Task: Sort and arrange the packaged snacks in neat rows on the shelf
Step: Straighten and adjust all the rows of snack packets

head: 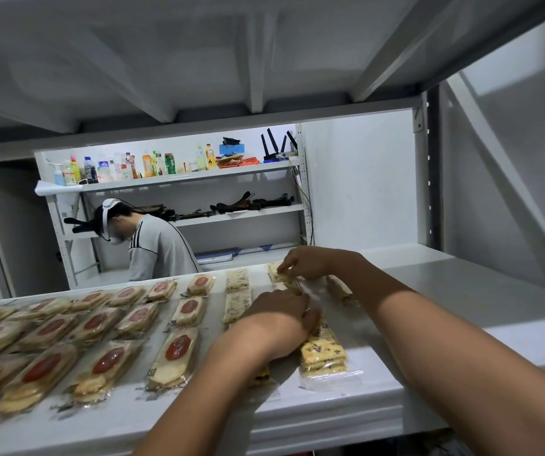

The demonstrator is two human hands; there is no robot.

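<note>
The right hand pinches a speckled cracker pack on the shelf. Nearer, the left hand grips a second pack.

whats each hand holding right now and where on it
Right hand pinches the farthest speckled cracker pack by its right edge; left hand rests on a nearer pack, grip hidden.

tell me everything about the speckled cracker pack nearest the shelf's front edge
The speckled cracker pack is a clear plastic wrapper holding stacked pale yellow square crackers dotted with dark specks. It lies flat on the white shelf, near the front edge, lengthwise front to back. A clear tail sticks out at its near end. Its far end passes under the left hand; contact is unclear.
</note>
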